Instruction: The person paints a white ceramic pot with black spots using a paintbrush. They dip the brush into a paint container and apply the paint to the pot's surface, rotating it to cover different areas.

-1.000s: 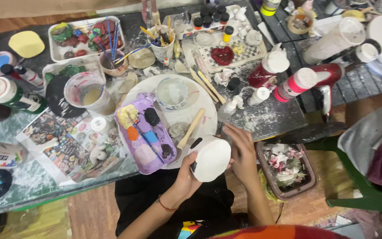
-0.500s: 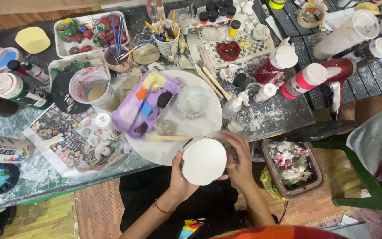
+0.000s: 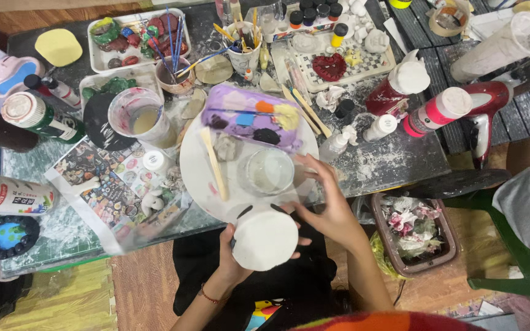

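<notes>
Below the desk [image 3: 400,159] edge, my left hand [image 3: 231,260] grips a white round disc [image 3: 265,240] while my right hand [image 3: 329,205] steadies it, fingers spread.

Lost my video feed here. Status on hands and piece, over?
Left hand holding white disc. Right hand open, touching disc edge. Round plate with glass cup just beyond.

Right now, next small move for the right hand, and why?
Probably bring the right hand back onto the white round piece. Only the left hand grips it, at the table's edge, while the right's fingers spread over the round white board beside the clear cup.
</notes>
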